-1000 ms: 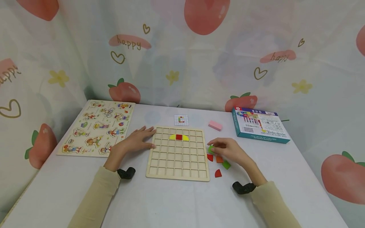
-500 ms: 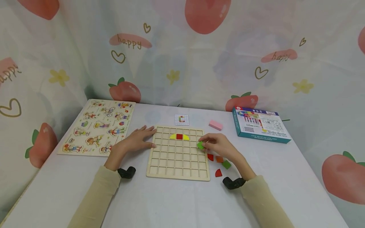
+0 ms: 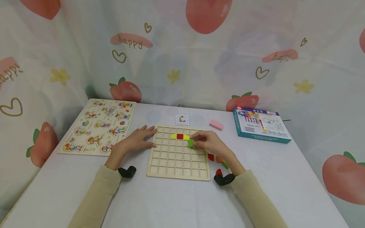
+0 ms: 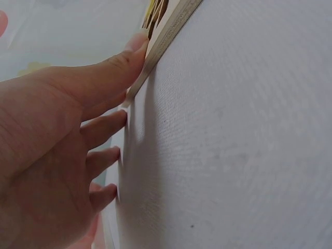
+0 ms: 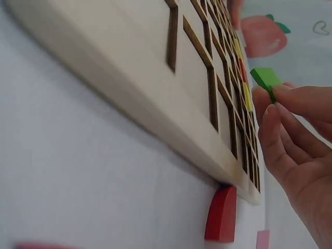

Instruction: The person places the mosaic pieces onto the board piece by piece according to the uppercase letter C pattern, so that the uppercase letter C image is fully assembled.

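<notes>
A wooden grid board [image 3: 178, 164] lies on the white table, with a red square tile [image 3: 180, 136] between two yellow rounded tiles [image 3: 173, 136] in one of its upper rows. My right hand [image 3: 211, 144] pinches a green tile [image 3: 190, 143] between thumb and fingertips, just above the board near the right yellow tile. In the right wrist view the green tile [image 5: 266, 77] is tilted and apart from the board. My left hand [image 3: 138, 139] rests by the board's left edge with extended fingers, its thumb touching that edge in the left wrist view.
Right of the board lie red [image 3: 211, 157], orange [image 3: 220, 159] and green [image 3: 226, 165] tiles, partly behind my right wrist. A pattern card [image 3: 182, 119] and pink block [image 3: 216, 125] lie beyond. A picture puzzle [image 3: 98, 126] is at left, a teal box [image 3: 260, 125] at right.
My right hand has carried the green tile leftward from beside the board to over its upper right part. The left hand has stayed at the board's edge.
</notes>
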Action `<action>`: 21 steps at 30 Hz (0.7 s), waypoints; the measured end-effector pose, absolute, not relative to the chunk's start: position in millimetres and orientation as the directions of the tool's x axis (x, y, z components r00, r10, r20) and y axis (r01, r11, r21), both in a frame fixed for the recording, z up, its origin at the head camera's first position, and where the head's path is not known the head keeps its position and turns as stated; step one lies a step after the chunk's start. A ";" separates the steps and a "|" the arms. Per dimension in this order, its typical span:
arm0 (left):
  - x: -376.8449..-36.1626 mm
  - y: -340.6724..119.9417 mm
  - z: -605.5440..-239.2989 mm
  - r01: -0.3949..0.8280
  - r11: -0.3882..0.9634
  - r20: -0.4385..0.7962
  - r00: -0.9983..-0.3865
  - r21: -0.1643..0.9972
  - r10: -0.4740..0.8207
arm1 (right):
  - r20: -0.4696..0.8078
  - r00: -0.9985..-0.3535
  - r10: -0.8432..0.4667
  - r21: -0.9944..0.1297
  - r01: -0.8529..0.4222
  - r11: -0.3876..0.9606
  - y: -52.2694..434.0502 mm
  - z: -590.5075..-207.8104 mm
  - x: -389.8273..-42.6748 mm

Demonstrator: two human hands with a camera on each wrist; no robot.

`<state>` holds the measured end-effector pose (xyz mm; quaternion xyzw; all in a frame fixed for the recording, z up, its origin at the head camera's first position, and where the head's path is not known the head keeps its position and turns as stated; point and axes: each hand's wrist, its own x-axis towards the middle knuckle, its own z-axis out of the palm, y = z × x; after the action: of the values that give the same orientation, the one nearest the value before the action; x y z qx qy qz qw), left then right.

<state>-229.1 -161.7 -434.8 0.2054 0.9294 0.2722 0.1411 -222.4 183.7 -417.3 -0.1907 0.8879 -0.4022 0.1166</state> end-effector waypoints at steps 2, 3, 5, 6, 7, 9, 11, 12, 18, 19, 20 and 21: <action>-228.8 -161.4 -434.2 0.304 0.769 -0.153 -0.875 0.563 0.459 | -0.058 -0.899 -0.435 -0.751 -0.248 0.612 179.3 -416.5 -223.5; -228.8 -161.3 -434.3 0.305 0.770 -0.155 -0.875 0.560 0.459 | -0.059 -0.898 -0.437 -0.749 -0.250 0.614 177.3 -416.2 -224.2; -229.0 -161.4 -434.5 0.304 0.773 -0.157 -0.875 0.557 0.458 | -0.062 -0.896 -0.441 -0.754 -0.248 0.608 173.2 -415.4 -225.3; -229.1 -161.3 -435.0 0.305 0.773 -0.158 -0.875 0.556 0.458 | -0.061 -0.894 -0.444 -0.756 -0.249 0.605 171.4 -415.7 -226.2; -229.4 -161.6 -435.3 0.306 0.773 -0.158 -0.874 0.555 0.459 | -0.063 -0.892 -0.447 -0.762 -0.247 0.599 169.2 -415.4 -226.8; -229.7 -161.8 -436.1 0.307 0.773 -0.158 -0.874 0.555 0.460 | -0.063 -0.889 -0.453 -0.770 -0.245 0.589 165.0 -416.2 -228.7; -229.7 -162.0 -436.0 0.307 0.772 -0.157 -0.874 0.556 0.460 | -0.067 -0.887 -0.456 -0.778 -0.239 0.580 161.2 -416.6 -230.1; -229.6 -162.0 -435.9 0.307 0.772 -0.156 -0.874 0.557 0.461 | -0.070 -0.887 -0.457 -0.781 -0.236 0.578 159.2 -416.7 -230.8; -229.8 -162.2 -436.0 0.307 0.767 -0.155 -0.872 0.564 0.464 | -0.073 -0.888 -0.454 -0.793 -0.224 0.567 148.6 -418.9 -234.6; -229.9 -162.2 -436.2 0.307 0.766 -0.155 -0.872 0.565 0.464 | -0.074 -0.887 -0.456 -0.796 -0.223 0.563 146.6 -418.9 -235.0; -230.0 -162.2 -436.3 0.307 0.766 -0.155 -0.872 0.565 0.464 | -0.075 -0.885 -0.460 -0.799 -0.223 0.559 144.7 -418.8 -235.3; -230.1 -162.0 -436.2 0.308 0.765 -0.155 -0.872 0.565 0.465 | -0.073 -0.881 -0.467 -0.800 -0.228 0.555 142.8 -418.8 -235.7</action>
<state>-230.1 -162.0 -436.2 0.2081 0.9284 0.2721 0.1442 -235.7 142.8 -418.8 -0.1998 0.8706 -0.4273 0.1399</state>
